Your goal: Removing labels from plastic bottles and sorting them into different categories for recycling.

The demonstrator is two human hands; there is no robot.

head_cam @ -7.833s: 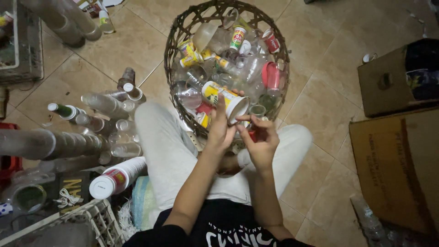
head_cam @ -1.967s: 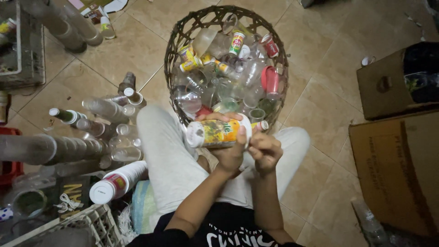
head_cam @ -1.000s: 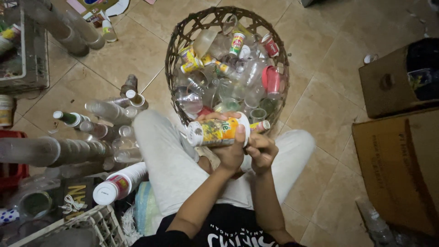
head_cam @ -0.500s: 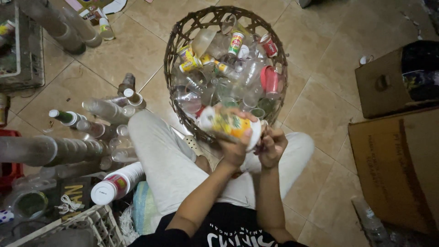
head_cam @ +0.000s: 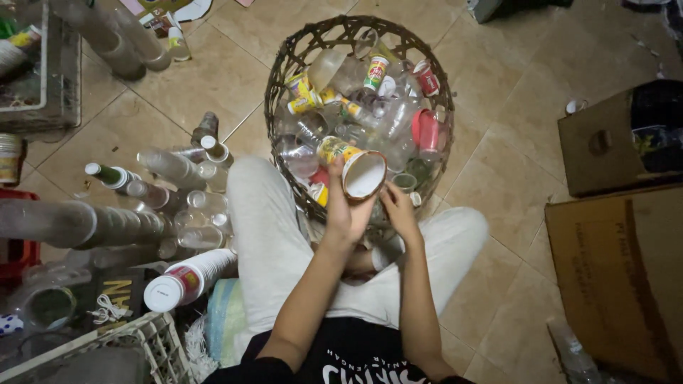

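Along the left edge of the tiled floor (head_cam: 512, 178), stacks of clear plastic cups (head_cam: 85, 224) are lying on their sides, with a white stack (head_cam: 188, 274) nearest the person's knee. Further right, the left hand (head_cam: 343, 213) is closing its fingers round a yellow-printed paper cup (head_cam: 353, 167), tilting its white open mouth toward the camera at the near rim of the woven basket (head_cam: 284, 67). Beside it, the right hand (head_cam: 398, 212) is hovering half-open, fingertips near the cup's rim; I cannot tell whether they touch. Cardboard boxes (head_cam: 619, 270) are sitting at the right edge.
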